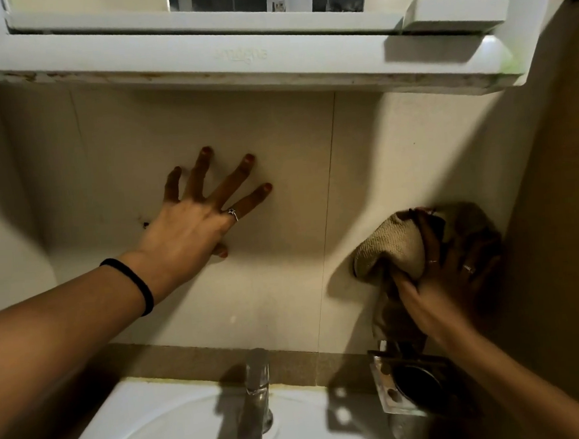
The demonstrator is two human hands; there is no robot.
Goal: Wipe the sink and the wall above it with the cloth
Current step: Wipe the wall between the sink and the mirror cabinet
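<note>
A beige tiled wall (285, 281) rises above a white sink (158, 424) at the bottom of the view. My left hand (196, 222) is pressed flat against the wall with its fingers spread and holds nothing. My right hand (449, 276) presses a bunched beige and brown cloth (396, 246) against the wall at the right, just above a metal holder. Part of the cloth hangs down below my palm.
A chrome tap (255, 393) stands at the sink's back edge. A metal wall holder (416, 382) with a round ring sits to its right. A white mirror cabinet (236, 62) overhangs the wall at the top. A side wall (554, 200) closes in at the right.
</note>
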